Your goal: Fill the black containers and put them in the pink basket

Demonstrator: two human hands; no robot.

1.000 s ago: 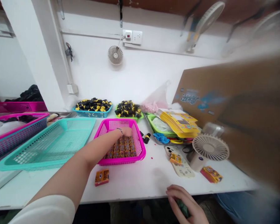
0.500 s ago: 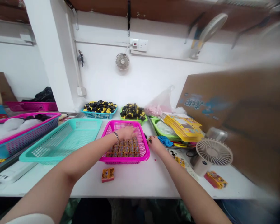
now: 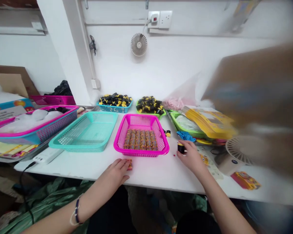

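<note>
My left hand [image 3: 116,172] lies at the table's front, its fingers and thumb closed around a small stack of orange-and-red printed cards [image 3: 130,164], which it mostly covers. Between the thumb and fingers of my right hand [image 3: 190,154] is a small black cylinder with a yellow end [image 3: 181,148], held just above the table. A pink basket [image 3: 141,153] stands between the hands. Rows of small cylinders with orange printed wraps [image 3: 140,140] fill its near part. Another black-and-yellow cylinder [image 3: 168,133] lies to the right of the basket.
An aqua basket [image 3: 88,148] stands left of the pink one. Behind are a blue basket [image 3: 114,109] and a green basket [image 3: 158,115] heaped with black-and-yellow cylinders. On the right are yellow printed sheets [image 3: 207,120], a desk fan [image 3: 236,156] and another card stack [image 3: 245,180].
My left hand has come from above the pink basket down to the card stack in front. My right hand has moved away from the basket's right side with the black cylinder. The view has shifted.
</note>
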